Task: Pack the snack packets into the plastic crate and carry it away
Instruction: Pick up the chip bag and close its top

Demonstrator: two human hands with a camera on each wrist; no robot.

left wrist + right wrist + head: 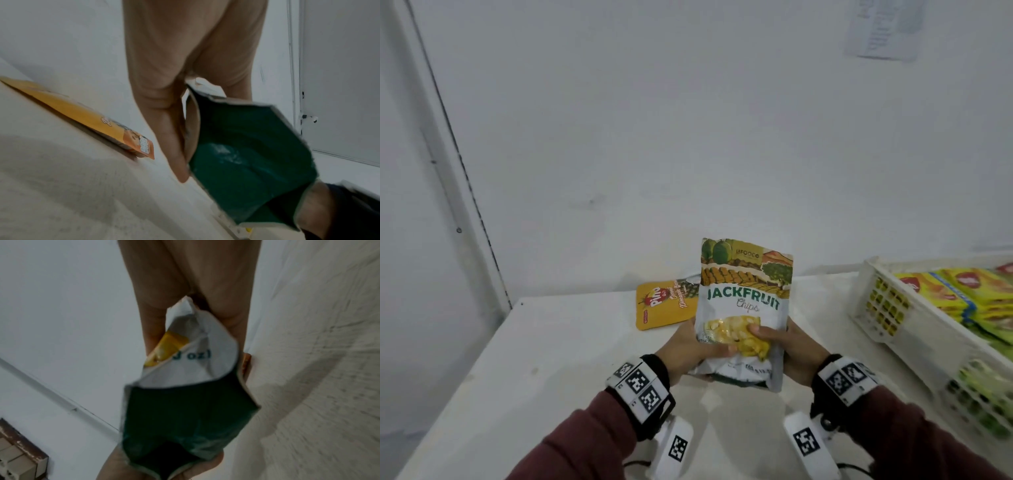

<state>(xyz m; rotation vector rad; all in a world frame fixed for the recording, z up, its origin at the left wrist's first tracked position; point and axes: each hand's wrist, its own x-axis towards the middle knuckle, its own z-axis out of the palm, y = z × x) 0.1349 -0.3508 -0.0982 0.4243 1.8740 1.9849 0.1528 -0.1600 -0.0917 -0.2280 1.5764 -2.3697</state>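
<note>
I hold the jackfruit chips packet upright above the counter, my left hand and right hand gripping its lower end to steady it. The crate, already holding packets, sits to the packet's right; an orange packet lies flat behind it, waiting.

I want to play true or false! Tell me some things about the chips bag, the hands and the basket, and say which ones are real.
1. Both hands hold the jackfruit chips bag. True: the left hand and right hand grip its lower part.
2. The white crate has nothing in it. False: yellow-green packets are inside.
3. An orange packet lies on the table. True.
4. The chips bag is upside down. False: its name reads upright.
5. The crate is to the person's left. False: it is on the right.
</note>
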